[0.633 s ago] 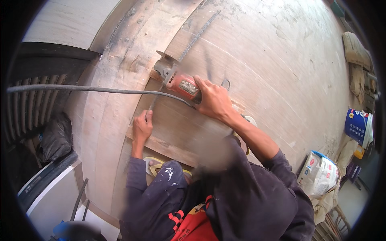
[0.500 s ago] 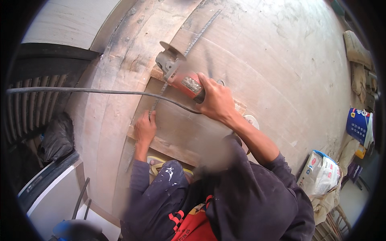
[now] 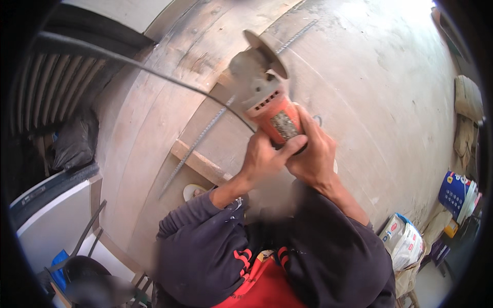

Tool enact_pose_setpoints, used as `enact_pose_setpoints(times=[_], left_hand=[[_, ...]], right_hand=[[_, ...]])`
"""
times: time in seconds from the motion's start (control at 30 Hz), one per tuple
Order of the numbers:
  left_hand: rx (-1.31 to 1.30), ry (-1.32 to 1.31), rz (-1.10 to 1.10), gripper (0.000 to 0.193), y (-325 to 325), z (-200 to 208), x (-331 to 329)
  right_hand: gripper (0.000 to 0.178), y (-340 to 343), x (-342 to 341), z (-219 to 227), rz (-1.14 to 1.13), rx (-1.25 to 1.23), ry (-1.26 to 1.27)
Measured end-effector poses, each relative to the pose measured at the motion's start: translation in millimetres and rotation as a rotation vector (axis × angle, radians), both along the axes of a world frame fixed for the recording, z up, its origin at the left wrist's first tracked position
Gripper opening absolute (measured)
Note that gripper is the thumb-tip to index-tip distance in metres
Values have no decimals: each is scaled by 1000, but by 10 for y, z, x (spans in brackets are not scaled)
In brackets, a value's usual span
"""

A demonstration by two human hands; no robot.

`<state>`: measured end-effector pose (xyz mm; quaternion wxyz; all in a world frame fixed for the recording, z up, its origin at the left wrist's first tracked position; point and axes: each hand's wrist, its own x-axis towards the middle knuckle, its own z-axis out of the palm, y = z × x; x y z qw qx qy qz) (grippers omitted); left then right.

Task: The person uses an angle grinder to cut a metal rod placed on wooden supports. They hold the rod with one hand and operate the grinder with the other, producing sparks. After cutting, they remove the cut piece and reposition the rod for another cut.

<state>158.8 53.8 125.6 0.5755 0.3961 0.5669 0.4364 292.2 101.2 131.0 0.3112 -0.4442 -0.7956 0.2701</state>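
Both hands grip the orange angle grinder [image 3: 267,102], left hand [image 3: 264,159] and right hand [image 3: 310,156] wrapped around its rear body, lifted above the concrete floor [image 3: 380,77]. Below the grinder lie a ribbed steel rebar [image 3: 197,141] and a wooden batten [image 3: 197,161]; its black cable [image 3: 154,72] trails leftward.

One orange angle grinder [image 3: 267,105], one black power cord [image 3: 154,77], two ribbed steel rebars [image 3: 197,143], one wooden batten [image 3: 200,163], two hands, left hand [image 3: 264,160], right hand [image 3: 313,156], two printed sacks [image 3: 405,238], one black bag [image 3: 74,143]
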Motion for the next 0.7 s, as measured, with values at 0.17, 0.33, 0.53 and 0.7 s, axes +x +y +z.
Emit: enact_pose_setpoints(times=[0.17, 0.33, 0.53, 0.7], left_hand=[[81, -181, 126, 54, -171, -203, -143], [74, 45, 45, 54, -282, -137, -332], [-292, 178, -243, 19, -616, 104, -1312], [190, 1103, 94, 29, -563, -939, -1598]], right_hand=[[85, 86, 6, -58, 263, -313, 75], [87, 229, -17, -246, 361, -579, 106], [81, 497, 80, -522, 298, -649, 24], [76, 404, -32, -724, 245, -622, -9]])
